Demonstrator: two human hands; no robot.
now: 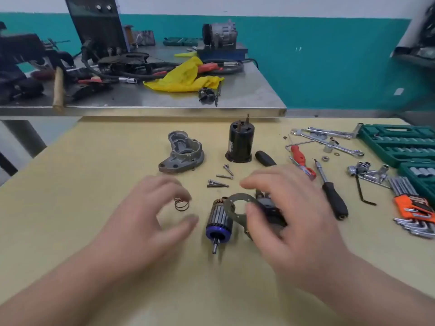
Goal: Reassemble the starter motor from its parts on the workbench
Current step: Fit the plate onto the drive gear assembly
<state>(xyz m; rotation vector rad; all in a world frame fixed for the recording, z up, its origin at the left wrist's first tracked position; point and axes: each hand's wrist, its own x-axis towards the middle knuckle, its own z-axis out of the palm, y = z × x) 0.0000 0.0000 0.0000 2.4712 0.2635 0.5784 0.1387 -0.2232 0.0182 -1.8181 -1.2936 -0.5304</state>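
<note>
Right hand fingers hold the plate; left hand spread; green case holds sockets.

On the yellow workbench I see my right hand gripping a flat grey plate and dark part beside the armature. My left hand hovers open near a spring. Screws, black housing and grey end cover lie beyond.

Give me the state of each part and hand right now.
Rotor: lying on the bench, shaft toward the camera.
Flat plate: pinched by the right hand.
Left hand: open, empty, over the spring.
Black can: upright.
Grey housing: lying apart.
Bolts: loose.
</note>
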